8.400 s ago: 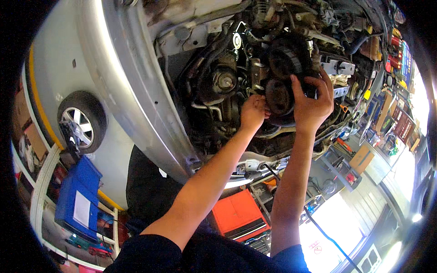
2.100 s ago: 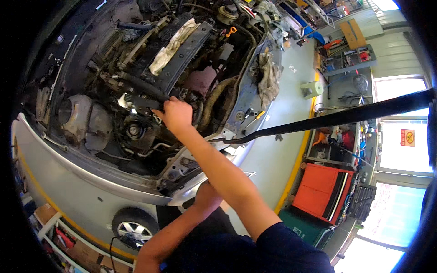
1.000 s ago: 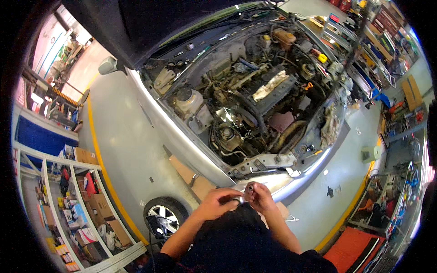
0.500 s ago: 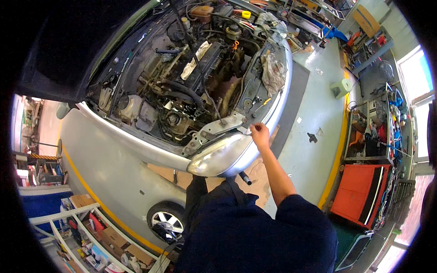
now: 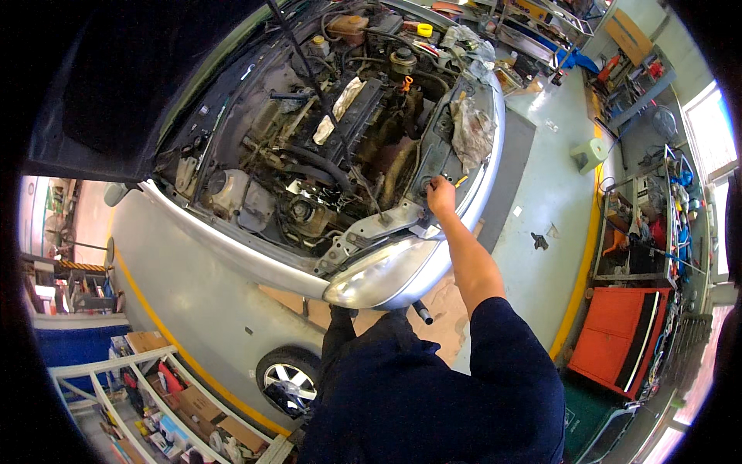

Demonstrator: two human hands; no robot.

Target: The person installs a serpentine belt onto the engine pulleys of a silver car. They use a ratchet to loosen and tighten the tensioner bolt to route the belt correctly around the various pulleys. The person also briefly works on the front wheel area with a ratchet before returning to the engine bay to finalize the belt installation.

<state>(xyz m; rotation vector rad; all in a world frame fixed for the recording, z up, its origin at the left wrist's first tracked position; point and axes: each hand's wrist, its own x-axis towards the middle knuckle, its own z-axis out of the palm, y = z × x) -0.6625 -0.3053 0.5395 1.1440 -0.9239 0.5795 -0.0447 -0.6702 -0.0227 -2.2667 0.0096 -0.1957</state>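
A plain, dark navy top (image 5: pixel 440 402) is being worn. On the right, a short, loose sleeve (image 5: pixel 514 340) of the same navy is being shown, finished by a slanting hem (image 5: pixel 490 309). Beyond that hem, the right forearm (image 5: pixel 471 259) and right hand (image 5: pixel 441 198) are being left uncovered. Near-black trousers (image 5: pixel 338 336) are being worn below the top.

Workshop shot: grey floor (image 5: pixel 201 259), yellow lines (image 5: pixel 573 319)
White shelving (image 5: pixel 116 362) crammed with boxes (image 5: pixel 199 406) left, red tool cabinet (image 5: pixel 618 332) and pale stool (image 5: pixel 591 155) right, windows (image 5: pixel 711 127) super bright.
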